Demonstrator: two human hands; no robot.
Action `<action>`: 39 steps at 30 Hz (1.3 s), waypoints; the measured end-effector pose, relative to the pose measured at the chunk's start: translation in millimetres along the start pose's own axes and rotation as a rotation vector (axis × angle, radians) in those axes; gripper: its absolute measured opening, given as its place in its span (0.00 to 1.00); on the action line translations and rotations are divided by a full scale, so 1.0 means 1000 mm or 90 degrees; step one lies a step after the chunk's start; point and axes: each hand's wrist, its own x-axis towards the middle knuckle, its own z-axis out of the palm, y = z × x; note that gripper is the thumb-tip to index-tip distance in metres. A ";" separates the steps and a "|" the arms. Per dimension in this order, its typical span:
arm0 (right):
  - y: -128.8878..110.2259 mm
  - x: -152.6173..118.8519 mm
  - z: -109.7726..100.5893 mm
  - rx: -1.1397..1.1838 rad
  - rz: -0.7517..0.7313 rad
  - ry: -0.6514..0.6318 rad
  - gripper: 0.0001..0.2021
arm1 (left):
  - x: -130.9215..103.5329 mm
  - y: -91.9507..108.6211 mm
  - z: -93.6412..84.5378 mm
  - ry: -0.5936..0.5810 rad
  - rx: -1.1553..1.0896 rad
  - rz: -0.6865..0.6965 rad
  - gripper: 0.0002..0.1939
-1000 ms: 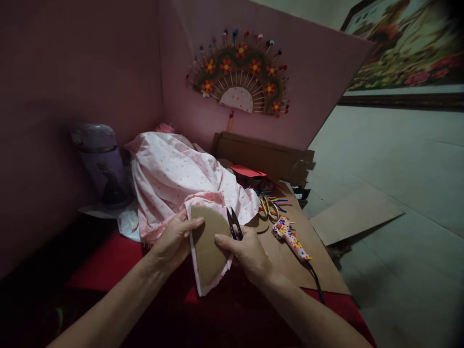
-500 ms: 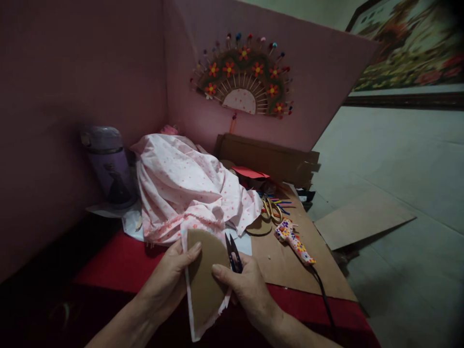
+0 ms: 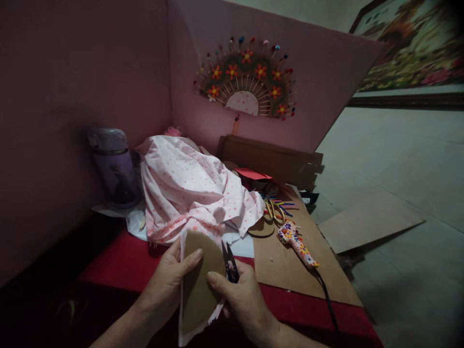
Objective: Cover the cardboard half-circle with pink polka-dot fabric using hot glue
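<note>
A half-round brown cardboard piece [image 3: 201, 295] with pale fabric along its edges is held upright between both hands. My left hand [image 3: 168, 275] grips its left side, thumb on the cardboard face. On the right side, my right hand [image 3: 244, 295] pinches the piece with its thumb on the face. Small black thread snips [image 3: 230, 263] rest in that same hand, blades pointing up. Just beyond the cardboard lies a heap of white fabric with small pink dots [image 3: 188, 179]; whether it joins the fabric edge is unclear.
A purple tumbler [image 3: 116, 169] stands at the left. Gold-handled scissors [image 3: 274, 211] and a flower-patterned tool [image 3: 299, 246] with a black cord lie on a cardboard sheet [image 3: 270, 270] at the right. A decorated fan [image 3: 248, 77] hangs on the pink panel behind.
The cardboard piece has tilted slightly, its lower end shifting left. My right hand and the snips have moved a little left and down. The whole view has shifted slightly.
</note>
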 end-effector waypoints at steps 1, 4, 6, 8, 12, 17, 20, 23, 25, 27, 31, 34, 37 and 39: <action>-0.001 0.001 -0.002 -0.027 -0.002 -0.013 0.26 | -0.001 0.002 -0.001 0.002 0.001 -0.001 0.20; -0.010 0.005 -0.011 -0.163 -0.081 -0.016 0.26 | -0.003 0.007 -0.008 0.004 0.010 -0.018 0.20; -0.021 0.009 -0.016 -0.291 -0.141 -0.020 0.27 | -0.005 0.011 -0.013 -0.003 0.023 -0.041 0.18; -0.034 0.015 -0.018 -0.373 -0.158 -0.042 0.28 | -0.008 0.014 -0.019 -0.016 0.035 -0.058 0.18; -0.056 0.034 -0.018 -0.469 -0.157 -0.121 0.28 | -0.013 0.020 -0.027 -0.025 0.055 -0.069 0.18; -0.068 0.056 -0.020 -0.450 -0.110 -0.211 0.29 | -0.015 0.028 -0.028 -0.019 0.064 -0.078 0.17; -0.069 0.063 -0.022 -0.369 -0.028 -0.285 0.30 | -0.016 0.032 -0.027 -0.026 0.061 -0.085 0.18; -0.068 0.067 -0.023 -0.319 0.010 -0.300 0.31 | -0.014 0.033 -0.028 -0.041 0.067 -0.085 0.19; -0.069 0.069 -0.023 -0.320 0.030 -0.266 0.32 | -0.007 0.036 -0.028 -0.055 0.074 -0.074 0.21; -0.074 0.075 -0.023 -0.317 0.042 -0.224 0.32 | 0.006 0.042 -0.026 -0.077 0.090 -0.054 0.22; -0.106 0.096 -0.024 -0.258 0.009 -0.142 0.33 | 0.051 0.080 0.000 -0.133 0.151 -0.001 0.21; -0.145 0.112 -0.023 -0.145 -0.161 0.011 0.31 | 0.085 0.124 0.040 -0.217 0.170 0.132 0.22; -0.170 0.119 -0.027 -0.035 -0.420 0.063 0.31 | 0.105 0.155 0.071 -0.296 0.183 0.263 0.26; -0.167 0.121 -0.034 -0.069 -0.457 0.093 0.30 | 0.115 0.157 0.071 -0.316 0.200 0.250 0.28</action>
